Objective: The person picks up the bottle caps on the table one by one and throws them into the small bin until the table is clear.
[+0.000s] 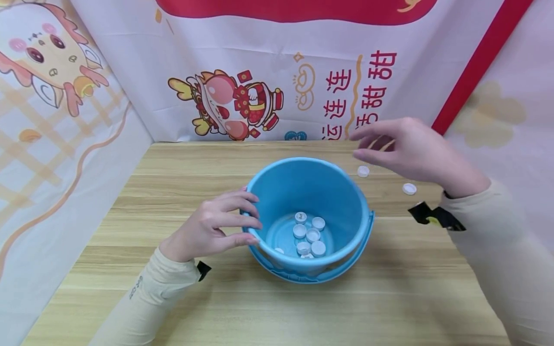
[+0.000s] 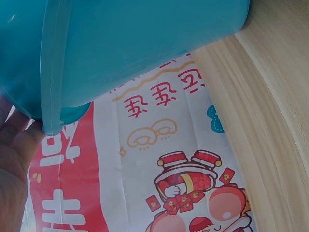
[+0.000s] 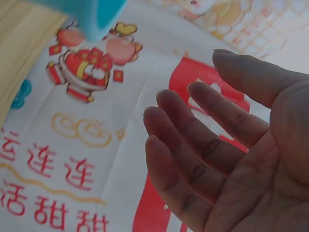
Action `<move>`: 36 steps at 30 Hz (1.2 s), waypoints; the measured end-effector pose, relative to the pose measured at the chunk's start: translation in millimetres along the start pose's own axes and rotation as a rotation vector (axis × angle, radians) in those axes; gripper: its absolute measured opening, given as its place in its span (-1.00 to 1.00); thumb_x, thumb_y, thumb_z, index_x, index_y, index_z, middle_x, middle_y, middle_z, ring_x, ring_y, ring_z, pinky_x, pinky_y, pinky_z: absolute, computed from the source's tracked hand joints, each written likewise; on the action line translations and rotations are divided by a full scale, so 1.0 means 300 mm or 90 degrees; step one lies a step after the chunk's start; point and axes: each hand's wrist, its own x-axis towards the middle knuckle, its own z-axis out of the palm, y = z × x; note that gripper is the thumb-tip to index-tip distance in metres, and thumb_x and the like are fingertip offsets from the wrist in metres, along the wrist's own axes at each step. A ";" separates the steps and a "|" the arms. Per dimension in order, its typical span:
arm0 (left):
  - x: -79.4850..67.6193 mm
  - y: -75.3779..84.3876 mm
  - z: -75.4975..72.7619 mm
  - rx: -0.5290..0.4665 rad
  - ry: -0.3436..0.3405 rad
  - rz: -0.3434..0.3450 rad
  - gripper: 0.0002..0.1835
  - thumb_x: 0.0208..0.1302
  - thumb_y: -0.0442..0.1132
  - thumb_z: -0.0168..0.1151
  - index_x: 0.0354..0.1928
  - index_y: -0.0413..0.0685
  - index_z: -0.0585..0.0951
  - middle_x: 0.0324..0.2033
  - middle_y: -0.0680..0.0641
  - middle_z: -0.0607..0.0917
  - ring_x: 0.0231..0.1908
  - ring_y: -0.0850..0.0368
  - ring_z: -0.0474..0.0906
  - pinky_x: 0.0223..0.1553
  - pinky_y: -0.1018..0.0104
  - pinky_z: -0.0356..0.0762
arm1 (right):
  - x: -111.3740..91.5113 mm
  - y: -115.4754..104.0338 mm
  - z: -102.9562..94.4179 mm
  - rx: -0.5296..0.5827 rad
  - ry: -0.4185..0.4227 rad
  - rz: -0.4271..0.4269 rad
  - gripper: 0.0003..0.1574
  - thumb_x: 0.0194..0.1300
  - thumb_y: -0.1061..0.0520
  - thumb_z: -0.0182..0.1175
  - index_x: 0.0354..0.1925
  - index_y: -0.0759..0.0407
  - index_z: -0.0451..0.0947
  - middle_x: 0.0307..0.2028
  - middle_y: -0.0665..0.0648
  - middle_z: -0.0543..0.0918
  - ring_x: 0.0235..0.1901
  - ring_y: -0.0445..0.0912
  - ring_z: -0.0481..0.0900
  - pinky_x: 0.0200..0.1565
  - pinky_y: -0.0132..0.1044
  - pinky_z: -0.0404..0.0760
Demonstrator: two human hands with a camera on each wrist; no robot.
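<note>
A light blue plastic bucket (image 1: 309,185) stands on the wooden table, with several white bottle caps (image 1: 313,235) lying on its bottom. My left hand (image 1: 216,223) grips the bucket's left rim, fingers hooked over the edge. The left wrist view shows those fingers (image 2: 19,137) at the rim, below the bucket's side. Raised to the right of the bucket, my right hand (image 1: 413,151) holds nothing. In the right wrist view its fingers (image 3: 186,133) are loosely bent and apart. Below it on the table lie two white caps, a nearer one (image 1: 409,189) and a farther one (image 1: 363,171).
The bucket's blue handle (image 1: 298,278) hangs down along its near side. A printed cloth (image 1: 242,43) with cartoon figures and red lettering rises behind the table (image 1: 195,163). More patterned cloth (image 1: 78,158) borders the left side.
</note>
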 end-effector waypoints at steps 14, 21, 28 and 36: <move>0.000 0.000 0.003 -0.002 0.001 0.005 -0.71 0.26 0.00 0.38 -0.19 -0.08 0.76 -0.20 -0.06 0.71 0.06 -0.08 0.56 0.26 -0.17 0.35 | -0.095 0.385 0.057 0.002 -0.011 0.164 -0.39 0.30 -0.20 0.30 0.15 0.14 0.61 -0.09 0.25 0.69 -0.15 0.12 0.63 -0.31 -0.24 0.63; 0.000 0.002 0.001 -0.005 0.001 -0.003 -0.71 0.26 0.00 0.38 -0.19 -0.07 0.76 -0.19 -0.05 0.71 0.07 -0.07 0.55 0.27 -0.12 0.36 | -0.141 0.594 0.112 0.051 -0.041 0.218 -0.33 0.33 -0.22 0.26 0.19 0.21 0.55 -0.08 0.26 0.68 -0.26 0.02 0.64 -0.34 -0.25 0.64; 0.002 0.001 0.003 -0.005 0.008 0.011 -0.71 0.28 0.00 0.36 -0.20 -0.09 0.76 -0.21 -0.06 0.71 0.06 -0.09 0.56 0.25 -0.17 0.38 | -0.161 0.734 0.176 0.091 -0.056 0.239 -0.31 0.31 -0.14 0.32 0.22 0.28 0.50 -0.07 0.31 0.67 -0.28 0.02 0.64 -0.34 -0.28 0.66; 0.000 -0.002 0.003 -0.003 0.006 0.017 -0.71 0.29 0.00 0.35 -0.20 -0.08 0.76 -0.19 -0.04 0.71 0.06 -0.10 0.56 0.27 -0.07 0.40 | -0.164 0.835 0.229 0.045 -0.093 0.281 -0.16 0.27 -0.28 0.30 0.25 0.26 0.46 -0.05 0.33 0.66 -0.20 0.10 0.64 -0.28 -0.15 0.60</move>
